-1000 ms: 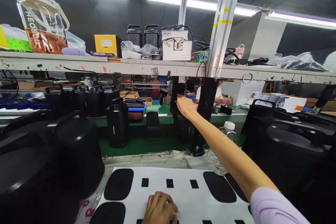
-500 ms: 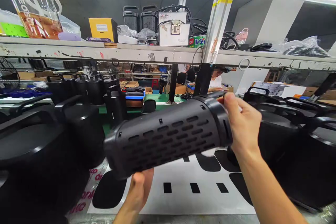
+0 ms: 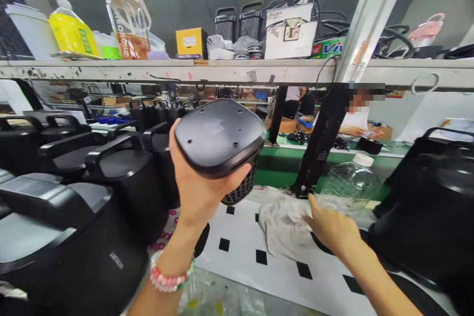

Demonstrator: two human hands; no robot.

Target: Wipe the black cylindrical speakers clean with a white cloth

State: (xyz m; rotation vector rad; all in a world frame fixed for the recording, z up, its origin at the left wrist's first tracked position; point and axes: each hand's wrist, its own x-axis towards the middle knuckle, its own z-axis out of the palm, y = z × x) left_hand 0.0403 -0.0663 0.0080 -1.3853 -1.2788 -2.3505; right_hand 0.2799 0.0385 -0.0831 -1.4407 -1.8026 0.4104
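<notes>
Across the near middle, a white sheet lies flat. Above it, the black case has swung its flat end toward the viewer; the left hand alone now holds it, its grip curled firmly around that end. This frees the right hand for the crumpled cloth, right of the case; blur hides whether that grip is closed.

L hand & R hand are bare. L wrist has a bead band: small & round, pink, white & red, w/ a bit of green.
</notes>
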